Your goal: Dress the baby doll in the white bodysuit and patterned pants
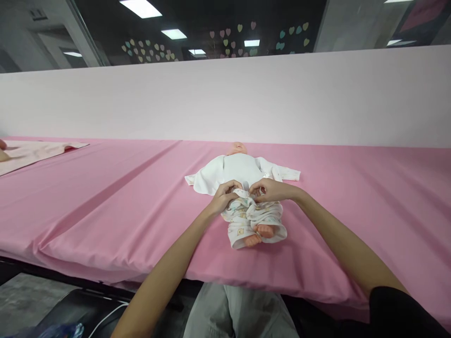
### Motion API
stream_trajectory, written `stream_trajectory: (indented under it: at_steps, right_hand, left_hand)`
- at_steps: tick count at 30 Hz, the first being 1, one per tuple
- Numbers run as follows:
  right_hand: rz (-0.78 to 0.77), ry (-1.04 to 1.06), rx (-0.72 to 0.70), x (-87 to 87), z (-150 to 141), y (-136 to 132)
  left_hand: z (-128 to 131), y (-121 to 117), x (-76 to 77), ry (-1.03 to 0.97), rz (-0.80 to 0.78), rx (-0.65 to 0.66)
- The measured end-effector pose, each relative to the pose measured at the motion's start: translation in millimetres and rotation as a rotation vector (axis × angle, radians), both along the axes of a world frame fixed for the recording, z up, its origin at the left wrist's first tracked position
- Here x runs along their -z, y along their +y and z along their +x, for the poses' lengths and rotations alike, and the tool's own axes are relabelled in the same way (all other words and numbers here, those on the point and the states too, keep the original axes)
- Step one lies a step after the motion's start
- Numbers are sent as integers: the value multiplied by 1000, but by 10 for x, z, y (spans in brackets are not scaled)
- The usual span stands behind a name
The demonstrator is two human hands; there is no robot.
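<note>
A baby doll [238,148] lies on its back on the pink-covered table, head toward the wall. It wears a white long-sleeved top [239,165] with the sleeves spread out. White patterned baby pants [243,218] are bunched around its legs, and its bare feet [264,230] poke out of the leg openings. My left hand [225,195] pinches the waistband at the left side. Opposite it, my right hand [266,189] grips the waistband near the middle with bent fingers. A small grey patch [245,185] shows between my hands at the doll's waist.
The pink sheet [116,197] covers a wide table, with its front edge just before my lap. A pale pink cloth [35,152] lies at the far left, beside part of another doll or hand [3,150]. A white partition [225,101] stands behind. A black chair [81,310] is at lower left.
</note>
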State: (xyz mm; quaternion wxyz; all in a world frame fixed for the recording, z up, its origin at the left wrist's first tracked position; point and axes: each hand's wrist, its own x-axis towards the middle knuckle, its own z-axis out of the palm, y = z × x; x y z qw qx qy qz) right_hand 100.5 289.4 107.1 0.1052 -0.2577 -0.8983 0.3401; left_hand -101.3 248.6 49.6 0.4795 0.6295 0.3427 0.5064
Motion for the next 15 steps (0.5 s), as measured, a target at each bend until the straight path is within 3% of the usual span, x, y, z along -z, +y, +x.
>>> stream_trajectory:
  at_steps: [4,7,11,15]
  right_hand:
    - [-124,228,239,80,27,101]
    - [-291,218,255,167,109,214]
    - [-327,44,198,239,235,321]
    - [-332,111,192,306,328,428]
  left_hand:
    - [-131,-2,-84,110,-74,146]
    - [-283,33,-118,360,-112,222]
    - [-418,86,-104,445,-54,168]
    - [-455,135,-60,359,-44,61]
